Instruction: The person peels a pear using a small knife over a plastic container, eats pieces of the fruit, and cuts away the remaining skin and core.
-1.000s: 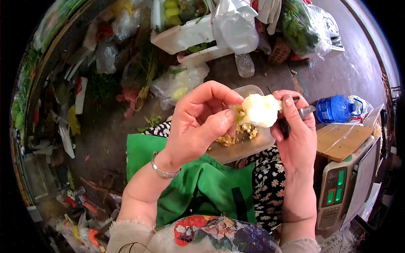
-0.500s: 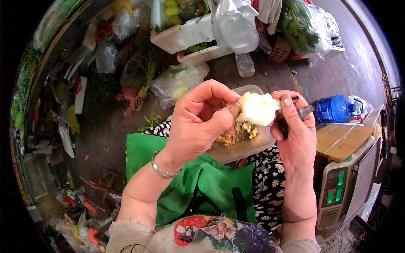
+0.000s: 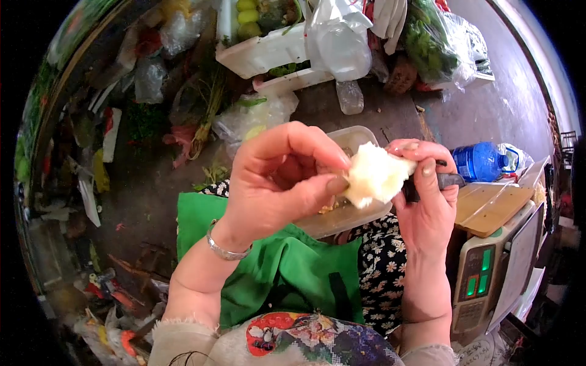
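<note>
A pale, whitish piece of peeled food (image 3: 376,175) is held between both hands over a clear plastic tub (image 3: 323,227). My left hand (image 3: 284,180) pinches its left side with thumb and index finger. My right hand (image 3: 427,186) is closed around a dark-handled tool (image 3: 450,180), probably a knife, with thumb and fingers at the right side of the pale piece. The tool's blade is mostly hidden. Small yellowish-brown bits lie in the tub, largely covered by the hands and the piece.
A green cloth (image 3: 268,268) covers the lap. To the right are a scale (image 3: 482,274) with lit digits and a blue bottle (image 3: 479,161). A white foam box (image 3: 262,52), bagged greens (image 3: 427,49) and a plastic bag (image 3: 259,116) lie ahead.
The pale piece has turned and shifted slightly lower, now covering more of the tub. The greenish bit at my left fingertips no longer shows. The tool's handle has moved a little lower and right.
</note>
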The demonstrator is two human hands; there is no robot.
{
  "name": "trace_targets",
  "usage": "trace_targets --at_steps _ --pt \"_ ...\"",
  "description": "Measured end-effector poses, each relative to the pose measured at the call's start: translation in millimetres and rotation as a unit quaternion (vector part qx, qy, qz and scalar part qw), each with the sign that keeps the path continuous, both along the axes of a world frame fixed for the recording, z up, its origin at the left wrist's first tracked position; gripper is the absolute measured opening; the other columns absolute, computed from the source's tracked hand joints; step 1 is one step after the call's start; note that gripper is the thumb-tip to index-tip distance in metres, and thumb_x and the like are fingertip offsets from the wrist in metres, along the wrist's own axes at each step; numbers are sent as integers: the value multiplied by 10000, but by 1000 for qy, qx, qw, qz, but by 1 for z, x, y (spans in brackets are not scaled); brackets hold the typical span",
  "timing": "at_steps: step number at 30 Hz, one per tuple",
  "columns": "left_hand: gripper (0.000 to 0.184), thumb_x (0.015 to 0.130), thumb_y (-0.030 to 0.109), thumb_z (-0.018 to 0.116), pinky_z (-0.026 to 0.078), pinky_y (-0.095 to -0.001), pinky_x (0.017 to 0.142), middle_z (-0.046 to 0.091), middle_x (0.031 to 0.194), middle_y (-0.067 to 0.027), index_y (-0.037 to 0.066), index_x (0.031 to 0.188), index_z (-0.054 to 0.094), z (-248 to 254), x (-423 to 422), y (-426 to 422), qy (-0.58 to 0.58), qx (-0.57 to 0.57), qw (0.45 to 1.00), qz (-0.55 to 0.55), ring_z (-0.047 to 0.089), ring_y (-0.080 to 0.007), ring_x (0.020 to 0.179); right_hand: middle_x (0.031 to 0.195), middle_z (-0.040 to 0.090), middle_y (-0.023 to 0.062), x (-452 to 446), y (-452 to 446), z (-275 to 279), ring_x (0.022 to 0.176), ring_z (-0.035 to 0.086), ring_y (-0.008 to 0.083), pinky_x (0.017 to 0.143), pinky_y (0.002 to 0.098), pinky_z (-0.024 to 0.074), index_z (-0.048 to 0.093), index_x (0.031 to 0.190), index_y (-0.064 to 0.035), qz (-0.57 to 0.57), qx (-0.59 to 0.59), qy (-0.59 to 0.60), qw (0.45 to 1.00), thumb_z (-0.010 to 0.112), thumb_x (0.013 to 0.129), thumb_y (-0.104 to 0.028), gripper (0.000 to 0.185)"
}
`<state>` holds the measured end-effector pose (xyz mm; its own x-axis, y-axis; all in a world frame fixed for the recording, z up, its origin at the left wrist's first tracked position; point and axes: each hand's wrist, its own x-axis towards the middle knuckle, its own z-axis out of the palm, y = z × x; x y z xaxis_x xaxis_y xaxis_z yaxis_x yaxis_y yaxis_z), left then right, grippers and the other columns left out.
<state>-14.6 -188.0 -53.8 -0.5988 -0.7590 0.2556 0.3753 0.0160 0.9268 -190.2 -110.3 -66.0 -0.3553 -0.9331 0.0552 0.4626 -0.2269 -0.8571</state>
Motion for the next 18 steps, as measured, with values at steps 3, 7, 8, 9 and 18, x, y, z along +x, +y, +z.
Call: trace_targets --at_steps 3,7,8,9,18 --pt "172 756 -98 648 439 -204 637 609 865 -70 -18 907 627 13 3 2 20 -18 1000 -15 558 -92 760 991 595 186 -3 2 -1 644 494 97 483 171 351 603 969 -25 45 -93 19 994 572 922 -232 214" --pt "140 673 36 740 455 -257 577 631 776 -132 3 789 670 33 9 5 -14 -99 995 -6 592 -177 674 931 612 187 -1 4 1 598 512 105 520 199 409 627 914 -60 33 -145 66 987 604 897 -280 222" --pt "139 697 74 741 455 -262 553 632 774 -145 2 795 675 39 13 7 -18 -104 994 -10 589 -185 646 917 616 186 2 6 5 601 531 115 537 209 436 633 895 -67 20 -142 76 987 616 887 -286 220" --pt "152 721 113 742 456 -267 530 633 773 -157 0 801 680 47 17 10 -24 -98 995 -23 586 -194 619 902 619 184 6 10 10 604 550 126 555 219 462 639 875 -75 12 -135 84 987 627 877 -293 219" --pt "49 741 -5 649 446 -263 408 612 724 -214 -44 759 626 68 10 26 162 -211 961 -79 570 -203 524 898 608 167 -9 16 41 649 629 217 509 254 512 639 843 -107 297 -253 29 920 700 812 -136 75"
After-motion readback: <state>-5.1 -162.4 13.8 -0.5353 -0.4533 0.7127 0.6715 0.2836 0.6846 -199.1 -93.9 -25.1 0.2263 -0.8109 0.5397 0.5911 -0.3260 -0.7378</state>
